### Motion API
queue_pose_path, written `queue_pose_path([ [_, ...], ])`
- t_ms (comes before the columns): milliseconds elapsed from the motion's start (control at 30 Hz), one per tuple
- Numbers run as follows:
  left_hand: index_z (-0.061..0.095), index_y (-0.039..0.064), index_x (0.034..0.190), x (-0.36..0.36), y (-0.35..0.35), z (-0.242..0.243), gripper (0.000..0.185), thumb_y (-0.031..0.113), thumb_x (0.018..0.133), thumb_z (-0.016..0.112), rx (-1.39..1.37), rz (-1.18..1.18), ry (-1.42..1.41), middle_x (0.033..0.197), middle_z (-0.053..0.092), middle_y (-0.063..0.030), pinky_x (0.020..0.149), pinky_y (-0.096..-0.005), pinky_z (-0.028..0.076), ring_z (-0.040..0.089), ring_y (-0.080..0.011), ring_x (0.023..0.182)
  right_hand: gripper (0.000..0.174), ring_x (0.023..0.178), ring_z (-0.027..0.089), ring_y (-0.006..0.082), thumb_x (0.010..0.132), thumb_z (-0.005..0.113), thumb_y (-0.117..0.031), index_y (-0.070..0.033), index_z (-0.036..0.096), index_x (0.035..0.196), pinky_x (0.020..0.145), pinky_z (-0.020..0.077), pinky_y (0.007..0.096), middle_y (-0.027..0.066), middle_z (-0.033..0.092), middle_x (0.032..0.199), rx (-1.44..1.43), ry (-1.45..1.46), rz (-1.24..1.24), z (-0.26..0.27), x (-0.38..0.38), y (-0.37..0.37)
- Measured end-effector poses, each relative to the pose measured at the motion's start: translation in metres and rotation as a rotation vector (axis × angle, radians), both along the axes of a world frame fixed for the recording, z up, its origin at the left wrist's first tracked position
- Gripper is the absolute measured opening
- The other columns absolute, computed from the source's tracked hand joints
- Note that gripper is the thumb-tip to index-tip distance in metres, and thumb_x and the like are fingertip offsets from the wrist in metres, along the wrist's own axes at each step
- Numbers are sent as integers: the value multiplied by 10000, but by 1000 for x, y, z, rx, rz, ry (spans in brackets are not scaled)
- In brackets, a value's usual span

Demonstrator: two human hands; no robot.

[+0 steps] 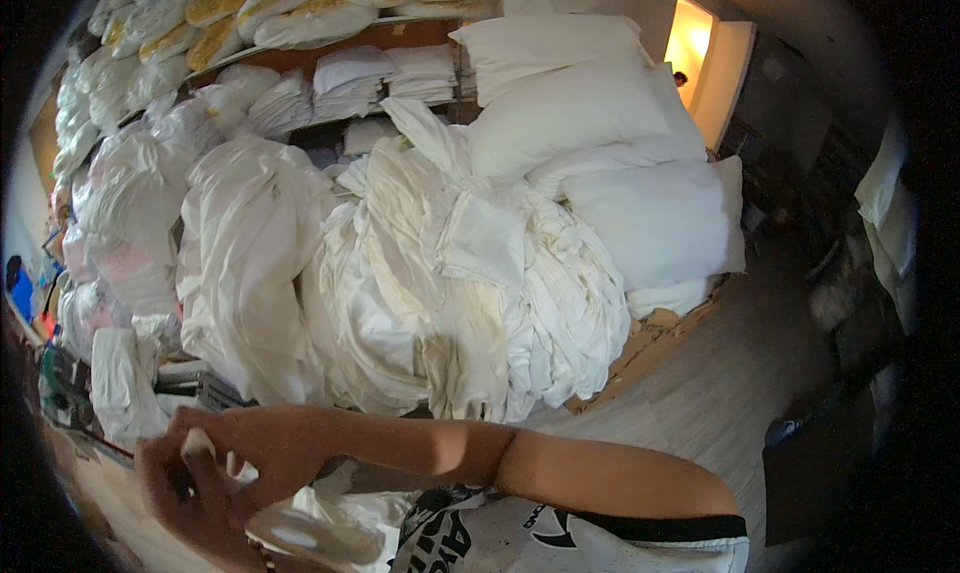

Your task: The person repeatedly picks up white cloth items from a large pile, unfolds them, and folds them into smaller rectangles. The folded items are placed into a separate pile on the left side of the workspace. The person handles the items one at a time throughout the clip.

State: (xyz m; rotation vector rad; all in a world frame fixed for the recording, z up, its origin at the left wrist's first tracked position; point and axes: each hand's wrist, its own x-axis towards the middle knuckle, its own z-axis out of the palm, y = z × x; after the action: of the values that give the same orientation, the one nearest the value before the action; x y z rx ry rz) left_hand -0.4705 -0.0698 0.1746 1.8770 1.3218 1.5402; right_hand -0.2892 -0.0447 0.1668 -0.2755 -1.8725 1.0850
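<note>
My right arm reaches across the front from the right, and my right hand (277, 449) is at the lower left. Just below it, my left hand (184, 509) overlaps it, with a bracelet (262, 556) at the wrist. Both hands are dim and blurred. Small white patches show among the fingers, but whether they are held cloth or cloth behind is unclear. White cloth (360, 509) lies below my right forearm, close to my body. Beyond my arm rises a large heap of crumpled white linen (405, 295), with a small folded cloth (484, 235) on top.
White pillows (652, 220) are stacked at the right over flattened cardboard (660, 340). Shelves behind hold folded white linen (349, 77) and plastic-wrapped bundles (307, 17). Filled plastic bags (127, 220) stand left. A white cloth (124, 381) hangs nearby. A person's head (680, 79) shows at a lit doorway.
</note>
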Motion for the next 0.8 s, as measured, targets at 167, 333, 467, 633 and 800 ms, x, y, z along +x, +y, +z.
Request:
queue_pose_path([
  [167, 542, -4, 1004, 96, 50, 21, 109, 99, 1026, 514, 322, -35, -8, 929, 565, -53, 715, -237, 440, 527, -105, 835, 460, 762, 646, 266, 849, 752, -185, -10, 478, 1175, 683, 499, 386, 150, 651, 845, 165, -56, -258, 18, 82, 32],
  [333, 517, -8, 1112, 156, 102, 36, 242, 224, 1051, 482, 211, -143, -28, 932, 562, -58, 785, -267, 445, 540, -156, 849, 303, 750, 642, 341, 838, 627, -23, -23, 504, 1115, 698, 492, 399, 163, 634, 872, 332, 60, -485, 31, 152, 84],
  [467, 529, 16, 1114, 226, 160, 51, 226, 228, 1055, 475, 517, 169, -138, 927, 546, -43, 763, -274, 439, 507, -128, 849, 356, 902, 634, 337, 809, 606, -1, -38, 486, 1143, 750, 510, 400, 171, 584, 1053, 437, 10, -761, 38, 203, 121],
  [633, 576, 30, 1038, 301, 213, 81, 145, 172, 1010, 579, 341, 30, 120, 844, 523, -14, 684, -258, 440, 470, -79, 789, 524, 1083, 553, 458, 824, 709, -178, 42, 451, 1224, 884, 501, 478, 245, 534, 1165, 263, 193, -616, 36, 251, 155],
  [800, 607, -5, 1093, 363, 272, 136, 242, 196, 965, 653, 612, -168, 19, 927, 634, -76, 721, -285, 490, 585, -128, 805, 494, 998, 631, 293, 878, 680, -139, 11, 455, 1291, 821, 539, 366, 165, 594, 1147, 381, 78, -892, 57, 311, 207],
])
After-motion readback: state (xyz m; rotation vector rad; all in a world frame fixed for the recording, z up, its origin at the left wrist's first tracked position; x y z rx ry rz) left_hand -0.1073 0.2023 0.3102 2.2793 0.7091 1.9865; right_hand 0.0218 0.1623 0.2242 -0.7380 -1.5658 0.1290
